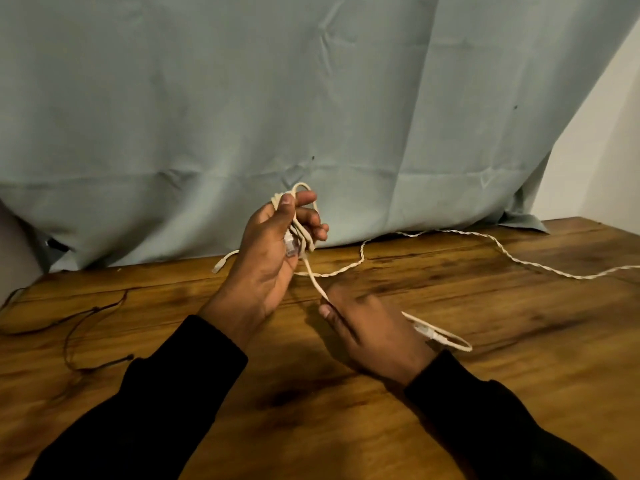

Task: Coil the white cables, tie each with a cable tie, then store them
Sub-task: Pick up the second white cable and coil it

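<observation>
My left hand (pixel 277 244) is raised above the table and grips several loops of a white cable (pixel 313 278), with a clear plug against the palm. From the loops the cable runs down to my right hand (pixel 370 323), which pinches it between thumb and fingers just above the wood. Past that hand the cable's tail, ending in a clear plug (pixel 427 332), lies on the table. A second, twisted white cable (pixel 502 252) snakes across the back of the table, its plug end (pixel 219 266) left of my left hand.
The wooden table (pixel 346 427) fills the lower view. A grey-green cloth (pixel 242 116) hangs behind it, down to the table's back edge. Thin dark red-brown wires (pixel 79 327) lie at the left edge. A white wall (pixel 602 140) shows at right.
</observation>
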